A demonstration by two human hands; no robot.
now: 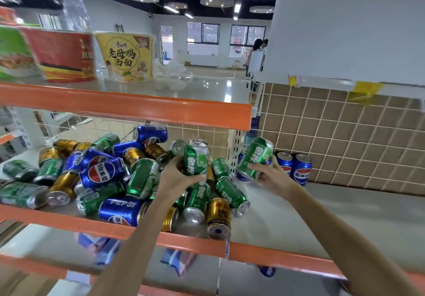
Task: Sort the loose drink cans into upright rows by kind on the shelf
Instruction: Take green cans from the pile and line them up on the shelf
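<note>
My left hand [176, 176] grips a green can [196, 158] upright, fingers curled round its lower half, above the heap [96, 176]. My right hand [268, 176] grips a second green can [254, 157], tilted with its top leaning right, held over the right part of the shelf [299, 222]. Just behind that hand, two blue cans [295, 166] stand upright side by side against the tiled wall [345, 139]; another blue one behind my can is mostly hidden. The heap lies on the left of the shelf: green, blue and gold cans on their sides, piled on one another, some touching the orange front rail [188, 240]. A gold can [218, 217] lies at the rail, its end toward me. On the shelf above stand noodle tubs [126, 56].
</note>
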